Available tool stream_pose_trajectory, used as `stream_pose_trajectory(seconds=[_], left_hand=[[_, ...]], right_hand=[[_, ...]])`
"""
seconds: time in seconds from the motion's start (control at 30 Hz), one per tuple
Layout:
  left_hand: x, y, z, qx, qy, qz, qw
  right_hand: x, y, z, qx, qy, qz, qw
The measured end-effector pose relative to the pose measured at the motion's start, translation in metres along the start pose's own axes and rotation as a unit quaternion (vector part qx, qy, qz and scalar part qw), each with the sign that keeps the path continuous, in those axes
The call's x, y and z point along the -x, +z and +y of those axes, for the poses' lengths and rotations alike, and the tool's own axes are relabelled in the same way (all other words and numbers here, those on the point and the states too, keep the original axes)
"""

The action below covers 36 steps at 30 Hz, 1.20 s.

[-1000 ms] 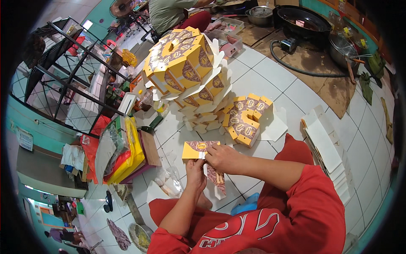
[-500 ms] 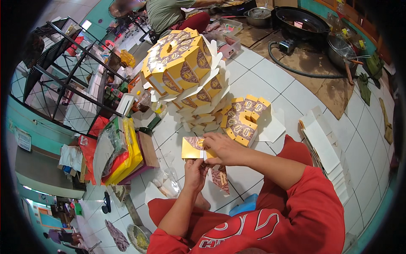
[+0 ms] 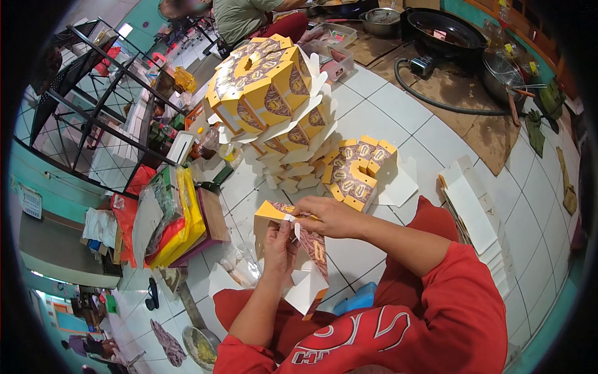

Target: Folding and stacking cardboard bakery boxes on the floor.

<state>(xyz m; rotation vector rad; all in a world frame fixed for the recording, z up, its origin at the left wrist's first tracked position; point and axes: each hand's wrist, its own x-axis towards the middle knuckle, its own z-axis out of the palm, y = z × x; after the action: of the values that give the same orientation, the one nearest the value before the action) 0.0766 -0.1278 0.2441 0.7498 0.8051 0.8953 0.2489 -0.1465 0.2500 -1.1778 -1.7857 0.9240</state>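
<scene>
I have a yellow, patterned cardboard box piece (image 3: 316,255) between my hands, tilted open so its white inner flaps show. My left hand (image 3: 280,249) is closed on it from below and left, with fingers pointing up to a small white tab. My right hand (image 3: 314,218) pinches its top edge beside that tab, its thumb and fingers partly hidden. Just beyond stand a tall stack of folded yellow boxes (image 3: 286,78) with white flaps between layers and a smaller curved group of the same boxes (image 3: 355,187).
Flat white cartons (image 3: 473,212) lie at my right. Colourful plastic bags (image 3: 180,221) and a black metal rack (image 3: 81,112) are on the left, a metal bowl (image 3: 198,349) lower left. Beyond, a seated person (image 3: 243,22) is by a black wok (image 3: 442,31), gas hose (image 3: 436,103) and cardboard.
The piece in my hands has turned from showing a flat yellow face to tilting open, its white inside and lower flaps now showing. My right hand has shifted slightly up and left.
</scene>
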Motion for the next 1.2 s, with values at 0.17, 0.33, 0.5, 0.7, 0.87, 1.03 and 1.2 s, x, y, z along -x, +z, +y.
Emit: stream_pose_trajectory(seconds=[0.17,0.33,0.5,0.7,0.87,1.03,1.2], left_hand=[[0.002,-0.001,0.001,-0.027,0.027,-0.026,0.999],[0.004,-0.001,0.005,-0.046,0.038,0.004,0.998],[0.004,-0.004,0.003,-0.072,0.066,-0.031,0.995],[0.005,-0.004,-0.001,-0.088,0.043,-0.005,0.995],[0.008,0.000,0.007,-0.094,0.026,-0.029,0.995],[0.008,0.006,0.006,-0.075,0.016,-0.049,0.996],[0.007,0.005,0.000,-0.104,0.014,-0.046,0.993]], right_hand=[[-0.001,0.008,0.000,-0.004,-0.021,0.060,0.998],[-0.001,0.013,-0.003,0.134,-0.166,0.130,0.968],[0.001,0.015,-0.007,0.176,-0.215,0.122,0.953],[0.000,0.010,-0.007,0.149,-0.183,0.133,0.963],[-0.002,0.005,-0.005,0.110,-0.143,0.120,0.976],[0.000,0.000,0.000,0.170,-0.127,0.110,0.971],[0.003,-0.001,0.004,0.158,-0.076,0.055,0.983]])
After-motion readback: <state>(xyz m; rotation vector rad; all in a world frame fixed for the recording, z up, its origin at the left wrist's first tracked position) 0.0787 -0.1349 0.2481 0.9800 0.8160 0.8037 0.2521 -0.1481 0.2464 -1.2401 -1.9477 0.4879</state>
